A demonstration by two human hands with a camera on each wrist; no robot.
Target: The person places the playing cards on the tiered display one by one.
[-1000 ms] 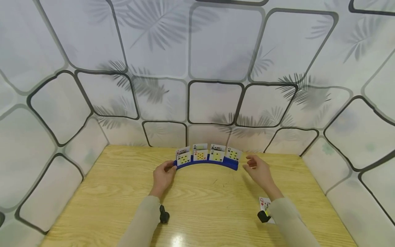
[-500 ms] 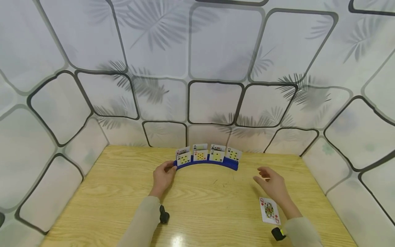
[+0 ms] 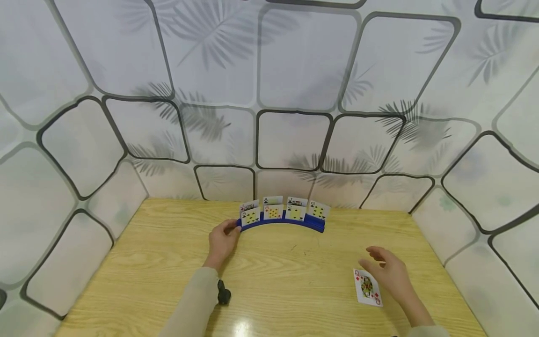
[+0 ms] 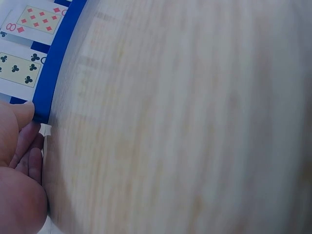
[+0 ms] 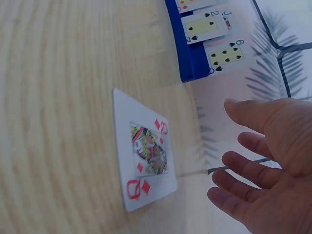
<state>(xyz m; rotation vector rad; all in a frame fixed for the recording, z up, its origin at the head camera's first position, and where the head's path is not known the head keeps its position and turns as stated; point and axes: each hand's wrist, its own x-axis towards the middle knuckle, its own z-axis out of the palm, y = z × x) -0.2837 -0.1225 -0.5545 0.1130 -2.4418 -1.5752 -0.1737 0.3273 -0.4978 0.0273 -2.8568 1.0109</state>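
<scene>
A curved blue card holder (image 3: 280, 221) stands at the table's far side with playing cards upright in two rows. Its front row shows a clubs card (image 3: 251, 216), the eight of diamonds (image 3: 273, 211) and the two of spades (image 3: 296, 213). The six of spades (image 5: 226, 58) stands at the right end of the back row. My left hand (image 3: 223, 240) pinches the holder's left end, thumb (image 4: 24, 113) in front. Face up on the table lies the queen of diamonds (image 3: 367, 287). My right hand (image 3: 391, 272), fingers relaxed and holding nothing, hovers just right of that card.
The wood-grain table (image 3: 278, 285) meets a patterned white wall covering (image 3: 294, 140) close behind the card holder. Similar covering rises on the left and right sides. A small black device (image 3: 224, 295) sits at the left wrist.
My right hand has drawn back from the holder's right end toward the front right, uncovering the queen of diamonds. The left hand and the holder have stayed put.
</scene>
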